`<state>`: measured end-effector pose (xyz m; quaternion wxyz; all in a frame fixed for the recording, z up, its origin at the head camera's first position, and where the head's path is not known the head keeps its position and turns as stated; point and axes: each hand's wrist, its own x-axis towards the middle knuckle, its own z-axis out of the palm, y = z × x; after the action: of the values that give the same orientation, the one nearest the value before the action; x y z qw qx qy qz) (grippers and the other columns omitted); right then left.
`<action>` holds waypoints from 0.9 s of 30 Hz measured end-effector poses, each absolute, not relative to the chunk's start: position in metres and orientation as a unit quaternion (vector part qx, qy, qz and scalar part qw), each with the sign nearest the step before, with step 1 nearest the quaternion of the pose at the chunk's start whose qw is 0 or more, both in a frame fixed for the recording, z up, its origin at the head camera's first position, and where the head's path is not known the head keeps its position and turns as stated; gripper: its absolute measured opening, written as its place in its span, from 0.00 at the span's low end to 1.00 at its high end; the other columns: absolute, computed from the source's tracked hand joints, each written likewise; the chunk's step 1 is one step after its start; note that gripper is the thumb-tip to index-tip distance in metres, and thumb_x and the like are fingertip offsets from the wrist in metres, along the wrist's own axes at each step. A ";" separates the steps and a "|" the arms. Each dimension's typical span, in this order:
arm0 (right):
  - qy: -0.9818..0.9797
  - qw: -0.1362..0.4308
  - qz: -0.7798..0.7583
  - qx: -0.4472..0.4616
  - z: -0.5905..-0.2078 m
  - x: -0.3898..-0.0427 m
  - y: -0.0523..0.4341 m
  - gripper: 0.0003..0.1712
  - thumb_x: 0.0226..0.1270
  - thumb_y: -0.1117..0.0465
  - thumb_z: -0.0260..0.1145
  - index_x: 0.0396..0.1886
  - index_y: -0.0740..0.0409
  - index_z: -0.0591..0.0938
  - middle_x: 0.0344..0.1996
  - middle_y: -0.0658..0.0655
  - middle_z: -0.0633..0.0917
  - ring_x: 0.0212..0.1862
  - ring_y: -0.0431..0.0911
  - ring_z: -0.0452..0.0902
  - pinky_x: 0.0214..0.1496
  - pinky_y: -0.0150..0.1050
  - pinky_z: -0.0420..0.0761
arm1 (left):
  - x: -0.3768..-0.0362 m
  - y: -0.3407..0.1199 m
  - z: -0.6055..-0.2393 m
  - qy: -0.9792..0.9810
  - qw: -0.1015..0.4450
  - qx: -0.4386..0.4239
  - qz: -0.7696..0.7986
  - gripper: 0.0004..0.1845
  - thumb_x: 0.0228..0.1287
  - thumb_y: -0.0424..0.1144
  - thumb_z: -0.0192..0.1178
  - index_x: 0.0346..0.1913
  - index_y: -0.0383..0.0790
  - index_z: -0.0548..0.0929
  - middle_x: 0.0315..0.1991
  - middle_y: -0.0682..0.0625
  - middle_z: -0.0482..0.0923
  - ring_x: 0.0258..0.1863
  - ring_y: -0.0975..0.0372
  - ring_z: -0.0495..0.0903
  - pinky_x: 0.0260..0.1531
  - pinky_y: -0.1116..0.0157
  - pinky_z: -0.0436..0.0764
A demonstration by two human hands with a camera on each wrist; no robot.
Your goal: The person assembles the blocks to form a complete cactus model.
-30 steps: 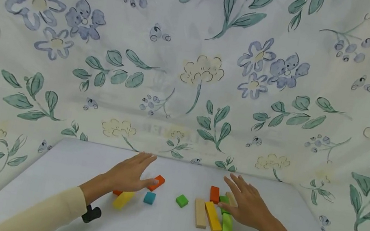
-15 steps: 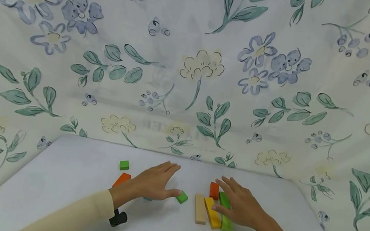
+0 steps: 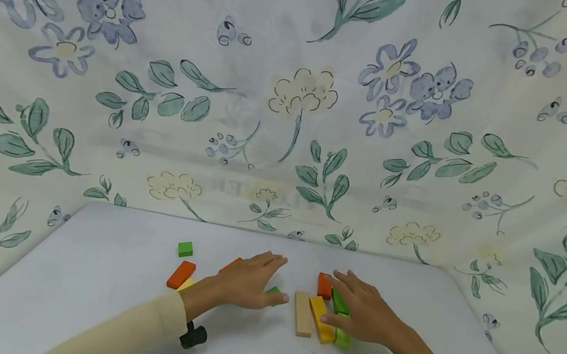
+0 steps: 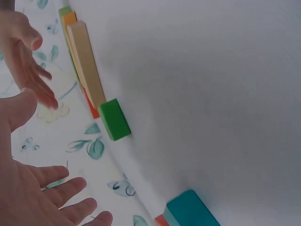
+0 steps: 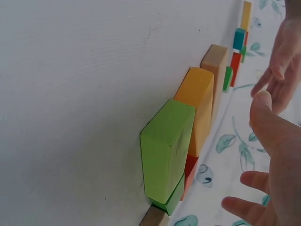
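My left hand (image 3: 249,282), fingers extended, hovers over the middle of the table beside a small green block (image 3: 273,290). Its palm holds nothing in the left wrist view, where a teal block (image 4: 190,209) lies below; the head view hides that block. Over the right-hand cluster is my right hand (image 3: 365,310), also with fingers spread and nothing held. That cluster has a plain wooden block (image 3: 302,314), a yellow-orange block (image 3: 321,321), a red block (image 3: 324,285), a green block (image 3: 339,301) and a light green block (image 5: 167,150). The right hand partly covers it.
Left of my left hand lie a green cube (image 3: 185,249), an orange-red block (image 3: 181,275) and a partly hidden yellow block (image 3: 186,284). Another orange-red block (image 3: 231,264) peeks out behind that hand. The white table (image 3: 97,296) ends at a floral cloth (image 3: 246,132).
My left hand has moved right, from above the left blocks to beside the small green block, uncovering the green cube. My right hand has shifted slightly left. The head view has tilted a little.
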<state>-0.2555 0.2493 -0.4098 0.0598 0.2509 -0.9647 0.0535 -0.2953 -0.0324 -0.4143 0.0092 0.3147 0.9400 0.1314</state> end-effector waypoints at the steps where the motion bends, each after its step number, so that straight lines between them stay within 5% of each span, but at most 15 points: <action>1: -0.965 0.057 0.054 0.251 -0.410 -0.256 0.249 0.49 0.51 0.30 0.61 0.69 0.48 0.63 0.68 0.54 0.65 0.70 0.59 0.56 0.63 0.62 0.65 | -0.295 -0.030 -0.414 0.939 0.011 0.317 0.132 0.47 0.55 0.73 0.45 0.72 0.49 0.54 0.72 0.50 0.54 0.72 0.53 0.54 0.64 0.48 0.65; 27: -0.951 0.028 0.069 0.300 -0.419 -0.255 0.245 0.46 0.54 0.31 0.60 0.68 0.50 0.64 0.66 0.55 0.68 0.69 0.63 0.57 0.63 0.63 0.64 | -0.285 0.008 -0.428 0.933 0.061 0.336 0.113 0.47 0.51 0.72 0.53 0.70 0.49 0.59 0.70 0.51 0.59 0.70 0.54 0.58 0.65 0.51 0.64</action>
<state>-0.2553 0.2454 -0.4187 0.0283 0.2997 -0.9511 0.0695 -0.2847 0.0080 -0.4277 0.0610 0.3362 0.9330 0.1127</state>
